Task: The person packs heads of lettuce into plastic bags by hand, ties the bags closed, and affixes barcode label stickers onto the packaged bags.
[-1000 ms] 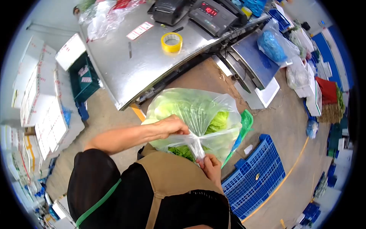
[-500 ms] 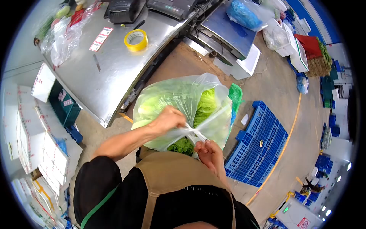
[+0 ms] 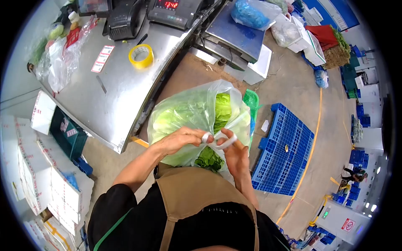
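A clear plastic bag (image 3: 180, 108) full of leafy green vegetables (image 3: 222, 109) is in front of my body. My left hand (image 3: 182, 140) pinches one twisted end of the bag's mouth, its fingers closed. Beside it on the right, my right hand (image 3: 235, 154) grips the other end, with a loop of plastic around its fingers. The two hands nearly touch above the bag, and the twisted plastic crosses between them. Darker leaves show below the hands.
A metal table (image 3: 113, 92) holds yellow tape (image 3: 141, 56), labels (image 3: 103, 58) and a lit display (image 3: 171, 5). A blue platform scale (image 3: 236, 31) stands behind the bag. On the right lies a blue pallet (image 3: 284, 150); white boxes (image 3: 63, 196) are stacked left. A distant person (image 3: 355, 175) is far right.
The single gathered twist of the bag's mouth has become two ends crossed and looped between my hands. My right hand has risen beside my left. The view has turned, shifting the table left.
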Demonstrator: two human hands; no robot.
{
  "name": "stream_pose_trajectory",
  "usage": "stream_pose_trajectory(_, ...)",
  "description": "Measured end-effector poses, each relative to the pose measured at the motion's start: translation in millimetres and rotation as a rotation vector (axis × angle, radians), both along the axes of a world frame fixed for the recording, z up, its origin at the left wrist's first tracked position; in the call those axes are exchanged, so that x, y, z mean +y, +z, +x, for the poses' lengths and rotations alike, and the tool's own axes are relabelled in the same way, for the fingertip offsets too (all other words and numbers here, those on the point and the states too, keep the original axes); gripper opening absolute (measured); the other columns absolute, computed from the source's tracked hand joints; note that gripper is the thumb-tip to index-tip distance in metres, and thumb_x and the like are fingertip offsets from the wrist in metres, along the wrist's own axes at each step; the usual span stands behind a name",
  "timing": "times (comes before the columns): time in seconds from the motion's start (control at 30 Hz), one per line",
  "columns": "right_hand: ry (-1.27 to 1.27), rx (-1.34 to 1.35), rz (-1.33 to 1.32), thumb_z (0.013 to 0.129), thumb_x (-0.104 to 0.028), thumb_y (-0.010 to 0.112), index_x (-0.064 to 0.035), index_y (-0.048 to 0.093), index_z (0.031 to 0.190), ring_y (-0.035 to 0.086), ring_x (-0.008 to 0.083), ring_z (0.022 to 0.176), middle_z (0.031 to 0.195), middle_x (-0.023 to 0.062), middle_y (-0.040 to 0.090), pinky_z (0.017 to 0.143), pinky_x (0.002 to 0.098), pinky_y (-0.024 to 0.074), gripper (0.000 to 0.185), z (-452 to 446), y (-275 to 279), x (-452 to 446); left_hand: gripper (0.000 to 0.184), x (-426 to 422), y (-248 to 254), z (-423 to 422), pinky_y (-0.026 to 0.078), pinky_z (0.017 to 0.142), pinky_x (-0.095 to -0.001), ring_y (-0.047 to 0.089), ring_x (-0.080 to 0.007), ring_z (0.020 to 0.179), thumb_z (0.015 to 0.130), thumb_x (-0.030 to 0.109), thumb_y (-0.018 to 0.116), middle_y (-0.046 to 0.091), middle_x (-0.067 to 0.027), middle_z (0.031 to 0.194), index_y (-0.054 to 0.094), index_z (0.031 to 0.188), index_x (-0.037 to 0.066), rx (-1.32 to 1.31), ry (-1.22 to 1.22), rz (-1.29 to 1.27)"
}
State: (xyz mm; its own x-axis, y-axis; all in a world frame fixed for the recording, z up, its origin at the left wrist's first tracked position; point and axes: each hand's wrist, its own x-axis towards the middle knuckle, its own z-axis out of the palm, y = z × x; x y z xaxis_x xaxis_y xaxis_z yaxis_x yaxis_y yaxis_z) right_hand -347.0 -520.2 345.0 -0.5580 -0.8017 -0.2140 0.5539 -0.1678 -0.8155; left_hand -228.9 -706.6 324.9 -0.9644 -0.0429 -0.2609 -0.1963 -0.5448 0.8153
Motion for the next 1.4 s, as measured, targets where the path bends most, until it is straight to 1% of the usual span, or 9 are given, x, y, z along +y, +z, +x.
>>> stream_pose_trajectory(0.1, 0.210, -0.027, 0.079, 0.094, -0.017, 0.043, 0.0023, 0.034, 0.138, 0.051, 0.0225, 0.111, 0.125, 0.0137, 0.051, 0.096, 0.0348, 0.0376, 0.049, -3, -22, 3, 0.031, -9, -5, 0, 0.044, 0.084, -0.0301, 0.058, -0.0189, 0.097, 0.084, 0.005, 0.051, 0.065, -0.0110, 0.107, 0.064, 0.111, -0.001, -0.096, -0.096, 0.013)
stream_pose_trajectory(0.2, 0.272, 0.587, 0.305, 0.091, -0.002, 0.042, 0.0010, 0.027, 0.143, 0.044, 0.0224, 0.124, 0.140, 0.0133, 0.040, 0.103, 0.0342, 0.0336, 0.054, 0, -34, 10, 0.029, -2, -15, -9, 0.046, 0.067, -0.0242, 0.059, -0.0124, 0.079, 0.083, -0.001, 0.051, 0.067, -0.0095, 0.093, 0.065, 0.109, -0.001, -0.166, -0.078, 0.042)
stream_pose_trajectory(0.23, 0.235, 0.465, 0.272, 0.086, 0.001, 0.045, 0.0033, 0.036, 0.137, 0.025, 0.0230, 0.138, 0.147, 0.0140, 0.031, 0.109, 0.0318, 0.0233, 0.053, 4, -30, 8, 0.028, 3, -20, -13, 0.046, 0.063, -0.0228, 0.059, -0.0111, 0.074, 0.084, -0.001, 0.051, 0.068, -0.0091, 0.089, 0.065, 0.107, -0.002, -0.181, -0.068, 0.044)
stream_pose_trajectory(0.3, 0.177, 0.595, 0.303, 0.084, 0.004, 0.048, 0.0014, 0.042, 0.134, 0.039, 0.0255, 0.129, 0.141, 0.0157, 0.039, 0.103, 0.0322, 0.0330, 0.050, 7, -35, 6, 0.021, 17, -17, -18, 0.043, 0.050, -0.0166, 0.055, -0.0061, 0.056, 0.086, 0.000, 0.053, 0.067, -0.0075, 0.076, 0.066, 0.102, -0.003, -0.242, -0.010, 0.038)
stream_pose_trajectory(0.43, -0.035, 0.728, 0.300, 0.081, 0.004, 0.055, 0.0007, 0.056, 0.114, 0.060, 0.0251, 0.097, 0.115, 0.0157, 0.056, 0.079, 0.0313, 0.0482, 0.033, 24, -19, 2, 0.023, 10, -16, -17, 0.047, 0.052, -0.0164, 0.061, -0.0069, 0.068, 0.088, 0.004, 0.055, 0.068, -0.0089, 0.085, 0.063, 0.108, -0.004, -0.330, -0.111, 0.074)
stream_pose_trajectory(0.57, -0.174, 0.736, 0.388, 0.075, 0.005, 0.060, 0.0043, 0.058, 0.085, 0.057, 0.0244, 0.064, 0.079, 0.0133, 0.055, 0.057, 0.0324, 0.0445, 0.009, 29, -28, -3, 0.023, 2, -19, -23, 0.050, 0.052, -0.0147, 0.064, -0.0083, 0.072, 0.087, 0.007, 0.060, 0.068, -0.0086, 0.090, 0.063, 0.108, -0.002, -0.345, -0.281, 0.109)
stream_pose_trajectory(0.7, -0.219, 0.734, 0.408, 0.074, 0.007, 0.058, 0.0041, 0.059, 0.083, 0.058, 0.0272, 0.065, 0.079, 0.0138, 0.056, 0.059, 0.0347, 0.0463, 0.009, 32, -25, -7, 0.017, 4, -6, -32, 0.050, 0.053, -0.0161, 0.064, -0.0080, 0.071, 0.086, 0.009, 0.064, 0.069, -0.0078, 0.084, 0.066, 0.099, -0.001, -0.398, -0.334, 0.020)
stream_pose_trajectory(1.07, -0.069, 0.311, 0.215, 0.084, 0.000, 0.056, 0.0042, 0.058, 0.115, 0.057, 0.0113, 0.090, 0.102, 0.0084, 0.061, 0.077, 0.0251, 0.0463, 0.031, 23, -22, 4, 0.008, 40, 44, -19, 0.044, 0.070, -0.0329, 0.061, -0.0253, 0.072, 0.069, 0.008, 0.070, 0.067, -0.0069, 0.081, 0.065, 0.075, 0.004, 0.272, 0.261, -1.591)
stream_pose_trajectory(1.4, -0.032, 0.174, 0.327, 0.080, -0.007, 0.067, 0.0020, 0.065, 0.082, 0.043, 0.0035, 0.061, 0.071, -0.0041, 0.055, 0.054, 0.0194, 0.0323, 0.009, 16, -33, 3, 0.008, 27, -13, -25, 0.048, 0.058, -0.0338, 0.061, -0.0255, 0.063, 0.068, 0.007, 0.071, 0.064, -0.0101, 0.070, 0.066, 0.074, 0.004, 0.146, 0.334, -1.360)
